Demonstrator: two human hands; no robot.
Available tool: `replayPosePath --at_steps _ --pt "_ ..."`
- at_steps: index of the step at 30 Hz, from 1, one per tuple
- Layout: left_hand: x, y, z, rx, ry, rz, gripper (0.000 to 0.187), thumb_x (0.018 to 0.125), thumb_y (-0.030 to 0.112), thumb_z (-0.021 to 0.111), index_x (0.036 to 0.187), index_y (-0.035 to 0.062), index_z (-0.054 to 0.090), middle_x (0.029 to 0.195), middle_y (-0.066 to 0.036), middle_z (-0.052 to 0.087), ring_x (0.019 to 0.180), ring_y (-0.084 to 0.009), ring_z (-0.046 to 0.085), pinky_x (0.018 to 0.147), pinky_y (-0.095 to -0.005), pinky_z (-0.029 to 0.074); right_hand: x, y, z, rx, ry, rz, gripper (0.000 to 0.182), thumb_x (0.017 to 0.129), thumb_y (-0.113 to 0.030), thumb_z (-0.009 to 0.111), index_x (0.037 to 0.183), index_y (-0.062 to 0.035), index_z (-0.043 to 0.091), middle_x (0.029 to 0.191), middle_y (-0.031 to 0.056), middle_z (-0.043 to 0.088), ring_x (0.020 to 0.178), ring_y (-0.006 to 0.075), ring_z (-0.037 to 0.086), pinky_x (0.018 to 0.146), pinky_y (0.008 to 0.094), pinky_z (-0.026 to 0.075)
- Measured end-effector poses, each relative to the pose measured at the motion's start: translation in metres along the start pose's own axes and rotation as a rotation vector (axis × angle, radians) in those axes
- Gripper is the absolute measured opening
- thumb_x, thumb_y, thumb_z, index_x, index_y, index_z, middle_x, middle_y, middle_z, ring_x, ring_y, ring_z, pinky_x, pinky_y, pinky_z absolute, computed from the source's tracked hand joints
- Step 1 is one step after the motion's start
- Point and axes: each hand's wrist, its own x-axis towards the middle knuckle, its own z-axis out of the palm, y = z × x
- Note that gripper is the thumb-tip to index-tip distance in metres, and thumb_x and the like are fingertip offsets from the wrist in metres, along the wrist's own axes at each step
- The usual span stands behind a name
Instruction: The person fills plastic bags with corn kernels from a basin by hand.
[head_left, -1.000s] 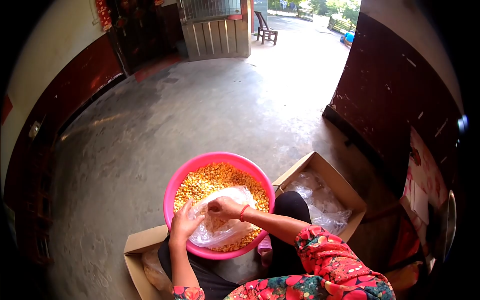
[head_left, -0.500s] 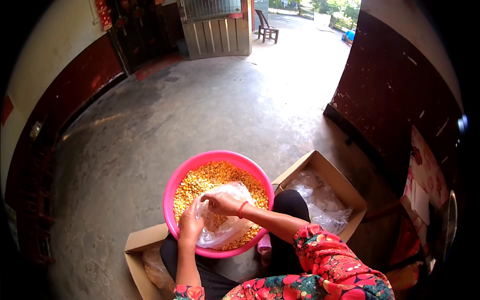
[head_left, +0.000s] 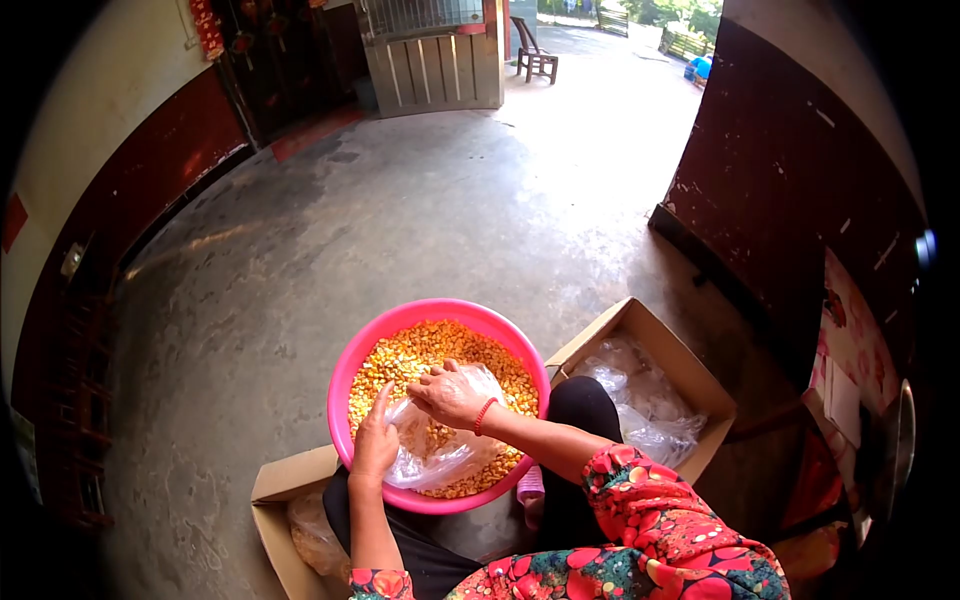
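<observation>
A pink basin [head_left: 345,375] on my lap is full of yellow-orange pieces [head_left: 415,350]. A clear plastic bag [head_left: 445,455], partly filled with the same pieces, lies inside it toward me. My left hand [head_left: 375,440] grips the bag's left edge near the basin rim. My right hand [head_left: 448,393], with a red band at the wrist, rests on the bag's upper edge, fingers spread over its mouth. I cannot tell whether the right hand's fingers pinch the plastic.
An open cardboard box [head_left: 690,375] with clear plastic bags [head_left: 640,400] stands at my right. Another cardboard box [head_left: 280,500] sits at my left, under the basin. Bare concrete floor [head_left: 400,210] stretches ahead to a gate [head_left: 430,65] and a chair [head_left: 532,55]. A dark wall [head_left: 790,190] is on the right.
My right hand has moved up from the bag's middle to its upper edge and spread its fingers. My left hand shifted slightly right along the bag. The bag bunched up smaller.
</observation>
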Motion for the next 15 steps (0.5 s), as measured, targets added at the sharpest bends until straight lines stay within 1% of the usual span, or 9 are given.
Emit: replayPosePath --at_steps 1,4,5,6,8,9,12,13,15 --pt "0.000 0.003 -0.002 -0.063 -0.003 -0.046 0.060 0.069 -0.011 0.038 0.126 0.0068 0.045 0.119 -0.020 0.053 0.109 -0.0351 0.052 0.092 -0.0398 0.041 -0.001 -0.001 -0.001 0.021 0.076 -0.006 0.016 0.082 -0.023 0.052 0.075 -0.0098 0.057 0.069 0.0089 0.059 0.077 0.0279 0.055 0.071 0.0428 0.035" --pt "0.006 -0.009 -0.001 -0.245 -0.073 -0.016 0.064 0.069 -0.012 0.040 0.128 0.0100 0.044 0.123 -0.016 0.052 0.114 -0.0304 0.049 0.095 -0.0376 0.039 -0.001 0.002 0.014 -0.039 0.078 -0.014 0.014 0.082 -0.022 0.053 0.076 -0.0093 0.056 0.068 0.0098 0.059 0.076 0.0282 0.056 0.073 0.0436 0.036" --pt "0.004 -0.009 0.000 -0.259 -0.018 0.088 0.056 0.072 -0.009 0.051 0.124 0.0103 0.050 0.119 -0.012 0.054 0.111 -0.0249 0.051 0.094 -0.0343 0.040 -0.002 0.004 0.018 -0.038 0.076 -0.014 0.014 0.082 -0.022 0.053 0.076 -0.0093 0.056 0.068 0.0098 0.059 0.076 0.0282 0.056 0.073 0.0436 0.036" --pt "0.003 -0.006 -0.002 -0.260 -0.018 0.086 0.056 0.072 -0.009 0.051 0.124 0.0103 0.050 0.119 -0.012 0.054 0.111 -0.0249 0.051 0.094 -0.0343 0.040 -0.002 0.003 0.017 -0.033 0.059 0.021 0.013 0.081 -0.021 0.053 0.075 -0.0092 0.056 0.065 0.0103 0.059 0.074 0.0285 0.057 0.075 0.0444 0.036" --pt "0.003 -0.002 -0.005 -0.284 -0.150 0.163 0.039 0.076 0.001 0.063 0.114 0.0082 0.059 0.103 -0.009 0.057 0.098 -0.0205 0.055 0.088 -0.0304 0.042 -0.002 0.004 0.014 -0.028 0.042 0.057 0.013 0.081 -0.020 0.053 0.075 -0.0091 0.056 0.063 0.0107 0.059 0.072 0.0288 0.058 0.076 0.0451 0.036" --pt "0.004 -0.005 -0.003 -0.285 -0.150 0.162 0.039 0.076 0.001 0.063 0.114 0.0082 0.059 0.103 -0.009 0.057 0.098 -0.0205 0.055 0.088 -0.0304 0.042 -0.002 0.002 0.008 -0.030 0.007 0.082 0.013 0.080 -0.020 0.052 0.075 -0.0088 0.056 0.062 0.0112 0.059 0.070 0.0292 0.059 0.078 0.0460 0.037" --pt "0.006 -0.017 0.004 -0.360 -0.101 0.034 0.018 0.076 0.014 0.070 0.093 0.0059 0.069 0.083 -0.005 0.054 0.081 -0.0151 0.054 0.074 -0.0276 0.044 -0.001 0.006 0.011 -0.018 -0.055 0.136 0.013 0.080 -0.020 0.052 0.075 -0.0086 0.056 0.060 0.0120 0.059 0.068 0.0298 0.060 0.080 0.0482 0.037" --pt "0.006 -0.008 0.004 -0.355 -0.021 0.010 0.015 0.076 0.010 0.069 0.090 0.0061 0.070 0.080 -0.005 0.055 0.077 -0.0152 0.055 0.070 -0.0277 0.045 -0.001 0.009 0.013 -0.006 -0.079 0.164 0.014 0.080 -0.020 0.051 0.075 -0.0086 0.056 0.060 0.0122 0.059 0.068 0.0300 0.061 0.080 0.0496 0.037" --pt "0.008 -0.018 0.008 -0.275 -0.016 0.016 0.015 0.075 0.008 0.068 0.090 0.0060 0.070 0.079 -0.006 0.055 0.075 -0.0163 0.056 0.068 -0.0283 0.046 -0.003 0.010 0.012 -0.017 -0.074 0.159 0.015 0.081 -0.020 0.050 0.075 -0.0077 0.056 0.062 0.0131 0.059 0.066 0.0312 0.060 0.078 0.0485 0.039"
